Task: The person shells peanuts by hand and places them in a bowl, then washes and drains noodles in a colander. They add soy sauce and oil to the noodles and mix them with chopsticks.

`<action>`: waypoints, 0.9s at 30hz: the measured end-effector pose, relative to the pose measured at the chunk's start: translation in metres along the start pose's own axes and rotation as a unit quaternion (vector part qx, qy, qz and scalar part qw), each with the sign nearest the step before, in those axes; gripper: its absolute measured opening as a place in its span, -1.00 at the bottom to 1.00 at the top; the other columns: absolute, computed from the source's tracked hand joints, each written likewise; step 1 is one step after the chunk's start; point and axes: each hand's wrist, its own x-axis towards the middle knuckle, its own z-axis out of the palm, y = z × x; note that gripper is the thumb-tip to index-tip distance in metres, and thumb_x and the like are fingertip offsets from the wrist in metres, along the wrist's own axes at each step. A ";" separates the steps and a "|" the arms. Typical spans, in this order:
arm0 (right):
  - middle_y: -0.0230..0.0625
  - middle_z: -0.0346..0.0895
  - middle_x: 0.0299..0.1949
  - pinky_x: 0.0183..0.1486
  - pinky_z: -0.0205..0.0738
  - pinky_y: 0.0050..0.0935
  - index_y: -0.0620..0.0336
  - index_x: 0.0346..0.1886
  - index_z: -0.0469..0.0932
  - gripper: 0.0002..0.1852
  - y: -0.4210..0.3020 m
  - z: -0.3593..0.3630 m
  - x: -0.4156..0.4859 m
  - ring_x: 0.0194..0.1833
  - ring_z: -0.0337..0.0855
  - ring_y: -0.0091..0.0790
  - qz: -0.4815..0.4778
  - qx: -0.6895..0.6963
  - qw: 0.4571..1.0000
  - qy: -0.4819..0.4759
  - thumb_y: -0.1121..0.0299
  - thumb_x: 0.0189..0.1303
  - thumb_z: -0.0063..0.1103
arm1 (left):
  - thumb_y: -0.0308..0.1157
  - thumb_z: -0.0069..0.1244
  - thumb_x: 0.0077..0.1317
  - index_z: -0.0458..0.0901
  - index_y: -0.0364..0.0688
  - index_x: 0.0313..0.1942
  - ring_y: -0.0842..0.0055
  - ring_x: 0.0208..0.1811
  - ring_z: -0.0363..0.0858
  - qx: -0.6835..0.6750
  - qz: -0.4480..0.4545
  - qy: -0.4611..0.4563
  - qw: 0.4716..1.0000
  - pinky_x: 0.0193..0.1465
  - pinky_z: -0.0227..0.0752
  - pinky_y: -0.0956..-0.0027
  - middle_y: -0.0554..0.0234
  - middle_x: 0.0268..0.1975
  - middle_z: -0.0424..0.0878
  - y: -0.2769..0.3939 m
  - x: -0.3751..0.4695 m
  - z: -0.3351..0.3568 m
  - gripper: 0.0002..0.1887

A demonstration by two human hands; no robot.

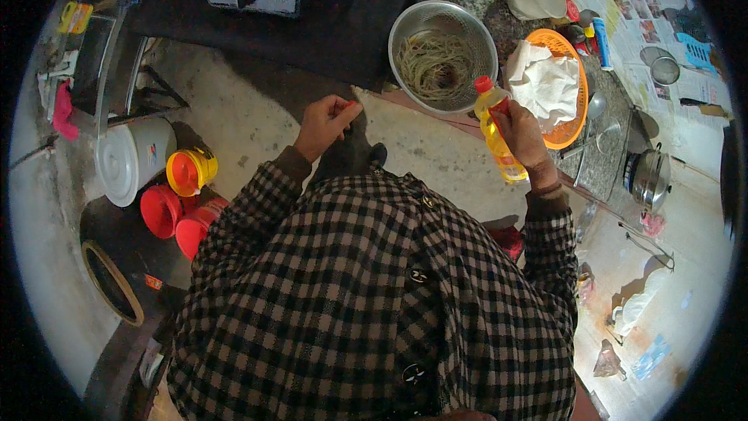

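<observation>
My right hand (525,134) grips a clear plastic bottle of yellow liquid (495,140) with a red top. The bottle leans slightly, top up, at the near edge of a metal bowl (398,79) holding pale, thin strands (435,64). Between the thumb and fingers of my left hand (327,123) a small red piece (349,104) shows, too small to name surely. That hand is over the floor, left of the bowl. Just beyond my right hand, an orange plastic basket (575,128) holds crumpled white cloth or paper (546,85).
A gas stove (254,0) stands on the dark-covered table at the upper left. Ladles (596,106) lie on the granite counter (610,158) by the basket. A lidded white bucket (120,161), a yellow bucket (204,169) and red containers (160,210) stand at the left.
</observation>
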 end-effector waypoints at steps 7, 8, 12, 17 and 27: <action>0.03 0.59 -0.29 -0.28 0.46 -0.09 0.25 -0.18 0.48 -0.82 -0.004 -0.002 0.006 -0.23 0.58 0.15 0.021 -0.024 0.999 -0.015 0.35 0.27 0.11 | -0.16 0.10 0.31 0.59 -0.27 -0.27 0.76 -0.55 0.47 -0.029 -0.015 -0.005 0.999 -0.57 0.36 0.60 0.38 -0.48 0.55 -0.001 -0.002 -0.002 -0.70; 0.03 0.59 -0.30 -0.28 0.46 -0.09 0.25 -0.18 0.48 -0.82 -0.005 -0.002 0.006 -0.23 0.58 0.15 0.017 -0.020 1.000 -0.015 0.35 0.27 0.11 | -0.16 0.10 0.31 0.59 -0.27 -0.26 0.75 -0.54 0.47 -0.019 -0.017 -0.001 1.000 -0.56 0.37 0.60 0.38 -0.48 0.55 -0.001 -0.002 -0.002 -0.69; 0.02 0.58 -0.32 -0.28 0.46 -0.10 0.26 -0.19 0.48 -0.82 -0.009 -0.004 0.008 -0.24 0.59 0.13 0.018 -0.012 1.000 -0.021 0.35 0.26 0.12 | -0.11 0.12 0.28 0.59 -0.30 -0.27 0.70 -0.47 0.50 -0.011 -0.022 -0.003 1.000 -0.53 0.39 0.58 0.32 -0.44 0.56 -0.002 -0.001 -0.003 -0.64; 0.02 0.58 -0.33 -0.29 0.45 -0.09 0.26 -0.20 0.48 -0.82 -0.007 -0.003 0.010 -0.26 0.58 0.15 0.028 -0.026 0.999 -0.027 0.34 0.26 0.13 | -0.09 0.14 0.26 0.59 -0.31 -0.27 0.68 -0.45 0.51 -0.008 -0.025 0.000 1.000 -0.52 0.39 0.58 0.30 -0.42 0.57 -0.003 -0.001 -0.002 -0.61; 0.03 0.58 -0.30 -0.26 0.46 -0.06 0.25 -0.15 0.47 -0.79 -0.001 0.000 0.012 -0.24 0.57 0.15 0.015 -0.028 0.999 -0.035 0.30 0.29 0.08 | -0.12 0.15 0.26 0.59 -0.30 -0.25 0.70 -0.46 0.50 -0.027 -0.032 -0.005 0.999 -0.53 0.39 0.59 0.32 -0.41 0.57 -0.004 0.001 0.000 -0.64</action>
